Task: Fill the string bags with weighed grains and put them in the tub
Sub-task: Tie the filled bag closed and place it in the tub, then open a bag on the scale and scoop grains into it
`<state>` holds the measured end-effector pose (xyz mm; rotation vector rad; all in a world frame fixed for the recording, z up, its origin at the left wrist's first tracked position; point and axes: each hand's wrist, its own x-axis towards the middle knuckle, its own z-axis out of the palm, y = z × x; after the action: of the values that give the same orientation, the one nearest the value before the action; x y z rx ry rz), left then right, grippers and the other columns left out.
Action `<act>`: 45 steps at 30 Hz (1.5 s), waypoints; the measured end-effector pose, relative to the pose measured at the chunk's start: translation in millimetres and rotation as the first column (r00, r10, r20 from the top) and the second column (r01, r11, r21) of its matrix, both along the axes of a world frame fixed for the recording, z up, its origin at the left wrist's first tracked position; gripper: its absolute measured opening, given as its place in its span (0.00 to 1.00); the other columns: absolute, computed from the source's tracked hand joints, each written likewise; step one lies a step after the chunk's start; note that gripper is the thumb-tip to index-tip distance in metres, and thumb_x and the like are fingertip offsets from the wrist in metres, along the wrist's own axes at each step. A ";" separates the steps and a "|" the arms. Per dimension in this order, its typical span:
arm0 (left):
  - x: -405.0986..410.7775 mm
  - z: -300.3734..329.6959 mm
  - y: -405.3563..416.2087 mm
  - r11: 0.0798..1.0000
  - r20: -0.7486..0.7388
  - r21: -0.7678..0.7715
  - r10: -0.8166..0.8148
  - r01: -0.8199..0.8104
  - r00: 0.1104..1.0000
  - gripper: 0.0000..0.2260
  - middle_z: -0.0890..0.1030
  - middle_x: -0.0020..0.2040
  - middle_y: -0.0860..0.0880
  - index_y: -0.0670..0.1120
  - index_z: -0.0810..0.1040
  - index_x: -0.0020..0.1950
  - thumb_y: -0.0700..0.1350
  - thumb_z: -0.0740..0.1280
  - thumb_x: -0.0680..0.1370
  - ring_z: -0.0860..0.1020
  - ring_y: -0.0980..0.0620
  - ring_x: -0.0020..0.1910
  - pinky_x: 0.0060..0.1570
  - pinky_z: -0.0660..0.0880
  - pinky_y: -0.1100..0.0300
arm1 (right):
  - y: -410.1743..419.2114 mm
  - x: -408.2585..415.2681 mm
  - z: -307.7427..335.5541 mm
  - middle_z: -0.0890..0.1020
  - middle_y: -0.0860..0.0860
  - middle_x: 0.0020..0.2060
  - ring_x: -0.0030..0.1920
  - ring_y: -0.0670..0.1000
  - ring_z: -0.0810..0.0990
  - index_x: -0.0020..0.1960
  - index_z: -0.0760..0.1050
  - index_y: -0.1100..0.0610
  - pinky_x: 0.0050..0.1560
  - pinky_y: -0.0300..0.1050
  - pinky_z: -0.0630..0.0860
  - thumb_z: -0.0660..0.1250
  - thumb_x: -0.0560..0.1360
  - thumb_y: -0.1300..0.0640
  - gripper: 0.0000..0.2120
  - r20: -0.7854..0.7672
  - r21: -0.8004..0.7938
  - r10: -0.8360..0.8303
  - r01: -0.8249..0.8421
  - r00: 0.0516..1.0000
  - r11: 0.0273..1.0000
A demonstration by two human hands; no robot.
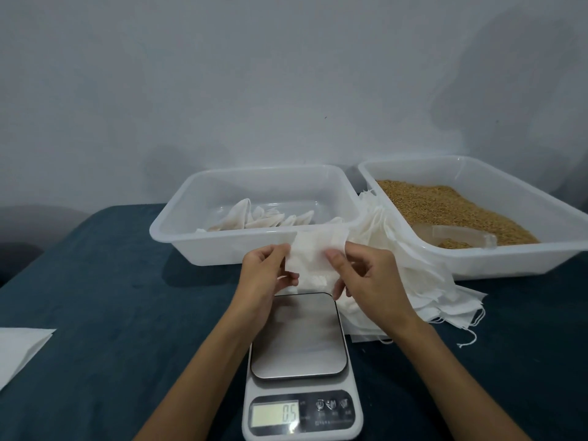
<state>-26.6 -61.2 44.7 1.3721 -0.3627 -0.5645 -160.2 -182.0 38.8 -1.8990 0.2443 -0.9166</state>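
I hold one empty white string bag [313, 256] above the far edge of the kitchen scale [299, 342]. My left hand [265, 275] pinches its left side and my right hand [366, 275] pinches its right side. The scale's steel plate is bare and its display [275, 413] reads 0.5. A clear tub [178, 230] behind the scale holds several filled bags [254, 218]. A second tub [569, 246] at the right holds brown grain [445, 205] and a clear plastic scoop [458, 238].
A heap of empty white string bags [420, 281] lies between the two tubs and spills onto the dark blue table [111, 297], strings trailing right. A white sheet [19, 348] lies at the left edge. A pale wall stands close behind the tubs.
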 end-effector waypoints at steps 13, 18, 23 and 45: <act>-4.5 0.9 2.1 0.999 0.089 -0.045 0.018 -0.014 0.996 0.04 0.84 0.37 0.47 0.40 0.84 0.49 0.39 0.70 0.81 0.83 0.53 0.35 0.31 0.79 0.62 | 2.1 -2.1 2.6 0.72 0.46 0.23 0.25 0.50 0.80 0.32 0.70 0.52 0.26 0.44 0.72 0.69 0.80 0.52 0.19 0.116 -0.221 -0.108 0.132 0.987 0.966; -3.9 -0.2 0.2 0.995 0.111 -0.057 0.092 -0.086 0.990 0.04 0.83 0.39 0.44 0.39 0.84 0.50 0.38 0.70 0.82 0.80 0.50 0.36 0.29 0.78 0.62 | 1.6 -1.1 1.2 0.69 0.48 0.21 0.23 0.56 0.78 0.31 0.66 0.51 0.26 0.51 0.71 0.67 0.82 0.53 0.21 0.133 -0.225 -0.158 0.185 0.978 0.957; -3.8 1.2 1.6 0.995 0.142 -0.044 0.097 -0.092 0.985 0.06 0.81 0.38 0.42 0.35 0.81 0.51 0.39 0.68 0.83 0.73 0.51 0.22 0.22 0.74 0.61 | 7.4 -1.5 3.7 0.73 0.46 0.28 0.26 0.49 0.82 0.36 0.76 0.55 0.26 0.40 0.71 0.65 0.82 0.46 0.18 0.088 -0.128 -0.034 0.045 0.996 0.991; -9.9 6.4 11.9 0.971 0.655 0.155 -0.240 0.184 0.716 0.28 0.80 0.63 0.63 0.62 0.76 0.68 0.62 0.78 0.70 0.75 0.63 0.67 0.62 0.69 0.73 | -7.3 -18.4 57.2 0.84 0.60 0.38 0.29 0.62 0.84 0.55 0.76 0.52 0.24 0.43 0.75 0.52 0.67 0.19 0.40 -0.397 0.202 0.115 -0.035 0.910 0.979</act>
<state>-36.5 -49.3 51.1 1.5969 -1.1152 -0.2430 -178.6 -189.3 96.0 -1.8882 0.4870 -0.4172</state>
